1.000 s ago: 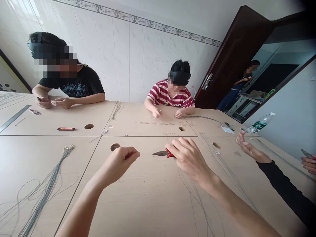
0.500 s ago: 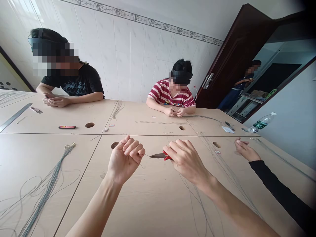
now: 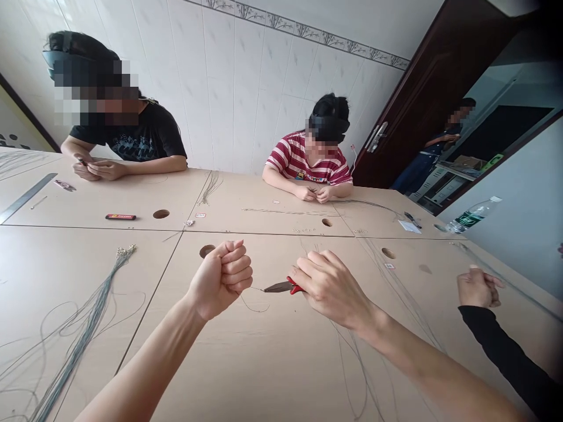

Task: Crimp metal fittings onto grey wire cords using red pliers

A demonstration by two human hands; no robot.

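My right hand is closed around red-handled pliers, whose jaws point left. At the tip of the jaws is the end of a thin wire or cord. My left hand is a fist, fingers curled in, and the thin strand runs out of it toward the pliers. A loose piece of the strand curves down below the fist. Both hands are above the wooden table. Whatever else lies inside the left fist is hidden.
A bundle of grey cords with shiny ends lies at left, more thin strands at right. A co-worker's hand rests at far right. Two people sit opposite. A red-and-black knife-like tool and bottle are farther off.
My left fist has turned and closed tighter, moving slightly left; the pliers have shifted a little down and left. The co-worker's hand at right has moved right and down. The view has tilted slightly.
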